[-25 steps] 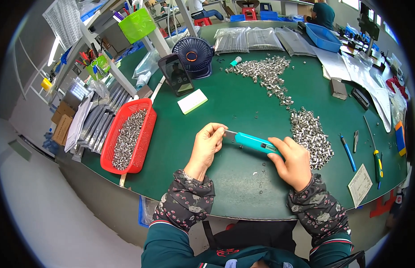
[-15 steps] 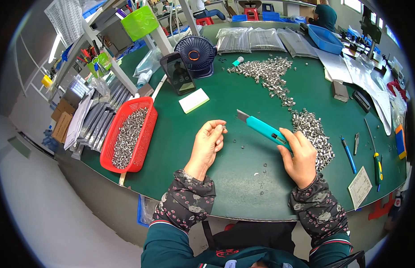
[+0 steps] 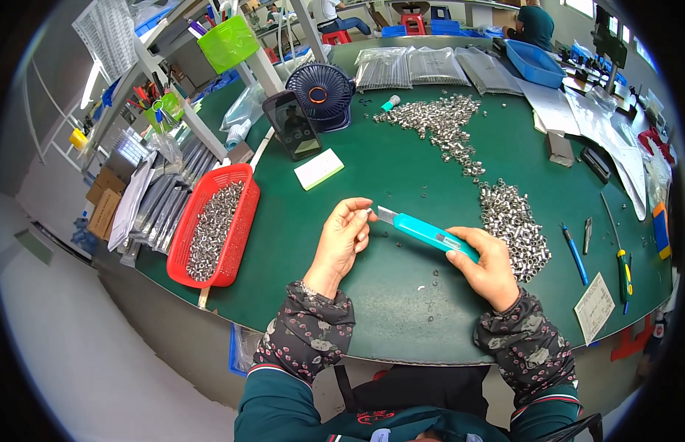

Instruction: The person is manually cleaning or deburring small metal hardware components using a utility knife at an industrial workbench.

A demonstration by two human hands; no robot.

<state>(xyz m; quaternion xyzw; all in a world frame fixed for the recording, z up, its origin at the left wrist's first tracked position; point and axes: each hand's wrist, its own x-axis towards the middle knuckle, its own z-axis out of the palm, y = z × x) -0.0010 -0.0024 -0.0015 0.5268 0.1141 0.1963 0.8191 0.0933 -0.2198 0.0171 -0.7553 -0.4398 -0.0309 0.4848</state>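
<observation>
Between thumb and fingertips, my left hand [image 3: 340, 239] pinches a small silvery metal ring [image 3: 370, 214], mostly covered by the fingers. My right hand [image 3: 487, 265] is closed round the handle of a turquoise utility knife [image 3: 434, 234]. Its bare blade [image 3: 386, 214] points left, with the tip close to the pinched ring; whether they touch I cannot tell. Right of the knife spreads a pile of small metal rings [image 3: 513, 232]. A second, larger pile [image 3: 434, 121] lies farther back. A red plastic basket [image 3: 243, 254] at the left holds many similar pieces.
A dark blue fan [image 3: 320, 92] and a propped phone [image 3: 292, 125] stand at the back left, near a white pad [image 3: 319, 169]. On the right lie a blue pen-like tool [image 3: 575, 255], a screwdriver [image 3: 624, 276] and a paper slip [image 3: 594, 309]. Dark scraps dot the green table [image 3: 379, 309].
My right hand has brought the knife left and lower, so its blade is now beside the left fingertips. My left hand stays almost in place, still pinching the small ring.
</observation>
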